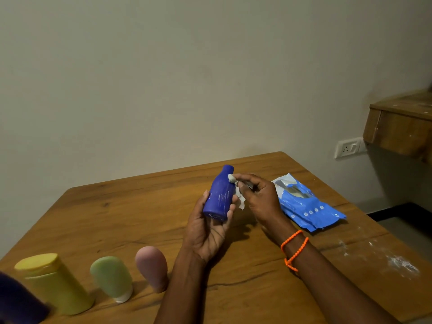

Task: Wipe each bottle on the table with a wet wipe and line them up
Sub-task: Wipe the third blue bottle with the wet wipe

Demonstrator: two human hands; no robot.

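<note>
Right fingers [243, 181] pinched on a crumpled white wet wipe [239, 197], pressed to the shoulder of a dark blue plastic bottle [219, 195] gripped by left fingers [232, 206] above the wooden table [131, 206], neck tilted up and away. Nearer left, lined up: pink tube [152, 267], green tube [112, 277], yellow bottle [53, 284]; blue wipes packet [306, 206] right, nothing in the way.

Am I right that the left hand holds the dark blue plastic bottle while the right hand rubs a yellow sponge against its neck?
Not quite: the head view shows the right hand pressing a white wet wipe, not a yellow sponge. The left hand does hold the dark blue plastic bottle.
</note>
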